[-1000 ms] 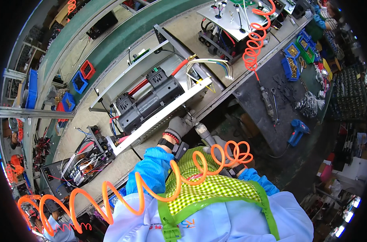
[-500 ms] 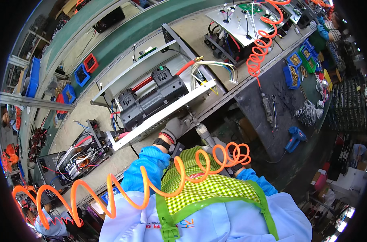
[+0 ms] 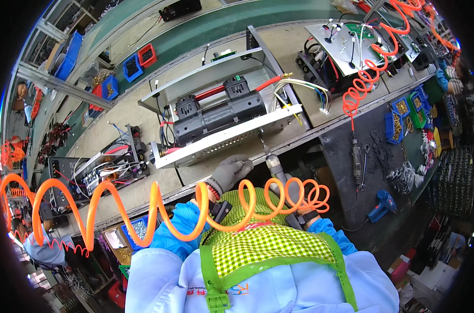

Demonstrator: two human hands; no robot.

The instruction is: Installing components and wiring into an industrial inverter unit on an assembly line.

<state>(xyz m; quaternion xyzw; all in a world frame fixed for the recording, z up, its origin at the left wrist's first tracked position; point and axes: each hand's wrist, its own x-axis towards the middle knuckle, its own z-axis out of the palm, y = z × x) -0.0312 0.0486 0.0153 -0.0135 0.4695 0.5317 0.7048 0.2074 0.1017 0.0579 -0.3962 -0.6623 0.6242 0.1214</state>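
My right hand [image 3: 294, 194], gloved in grey, is closed around a powered screwdriver [image 3: 275, 166], partly behind an orange coiled hose. The driver's thin bit [image 3: 262, 136] reaches the front side panel [image 3: 231, 136] of an open metal case. Inside that case sits a black motor-like unit [image 3: 218, 116] with a red bar and thick red cables. Nearer to me than the panel, my left hand [image 3: 229, 173] hangs apart from the case and the bit. Its gloved fingers are curled together; whether something small is between them is hidden.
The orange coiled hose [image 3: 153, 214] stretches across in front of me. A second case with wiring [image 3: 109, 167] lies at left, another unit [image 3: 346, 47] at far right. On the dark mat [image 3: 346, 156] lie a second screwdriver [image 3: 357, 161] and a wrench [image 3: 365, 159]; beside it is a blue heat gun [image 3: 383, 205].
My left hand has drawn back from the driver's bit and the panel. The bit stays at the panel. My view has shifted, so the bench appears further right.
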